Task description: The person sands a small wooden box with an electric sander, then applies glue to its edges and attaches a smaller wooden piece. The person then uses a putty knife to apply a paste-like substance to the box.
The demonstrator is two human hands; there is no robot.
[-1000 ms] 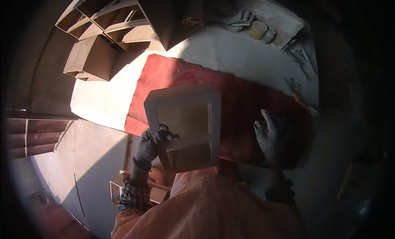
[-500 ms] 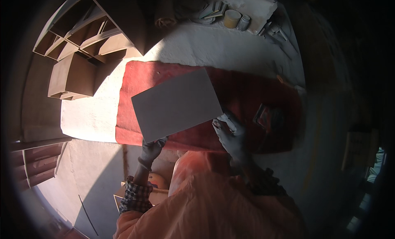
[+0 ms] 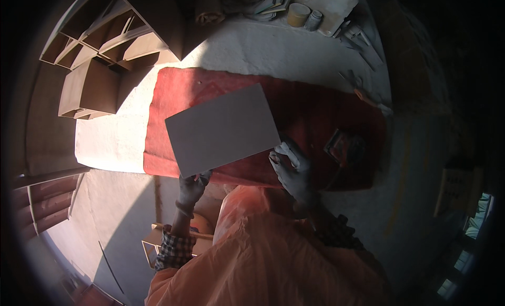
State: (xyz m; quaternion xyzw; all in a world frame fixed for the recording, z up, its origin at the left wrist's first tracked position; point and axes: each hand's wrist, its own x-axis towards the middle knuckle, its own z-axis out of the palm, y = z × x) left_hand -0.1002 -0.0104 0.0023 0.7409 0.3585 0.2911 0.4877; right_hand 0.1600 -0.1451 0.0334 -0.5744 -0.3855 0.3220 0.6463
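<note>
A flat grey rectangular board [image 3: 223, 129] is held tilted above a red cloth [image 3: 163, 143]. Gripping its near left corner is my left hand [image 3: 193, 189], closed with the thumb and fingers at the edge. My right hand [image 3: 292, 172] is at the near right corner, its fingers curled. Something pale shows among those fingers, but I cannot tell what it is. Both hands look grey, as if gloved or dusty. To the right of my right hand, a red and black tool [image 3: 342, 145] lies on the cloth in shadow.
Wooden compartment units [image 3: 105, 37] and a box-shaped piece [image 3: 89, 90] stand at the far left. A yellowish tub [image 3: 298, 15] and a jar [image 3: 314, 21] sit at the far edge. Hand tools [image 3: 363, 93] lie at the right. A small frame [image 3: 150, 248] is below my left forearm.
The whole view has shifted slightly, with the table and its things sitting a little higher in the picture. Both hands keep nearly the same places at the board's corners.
</note>
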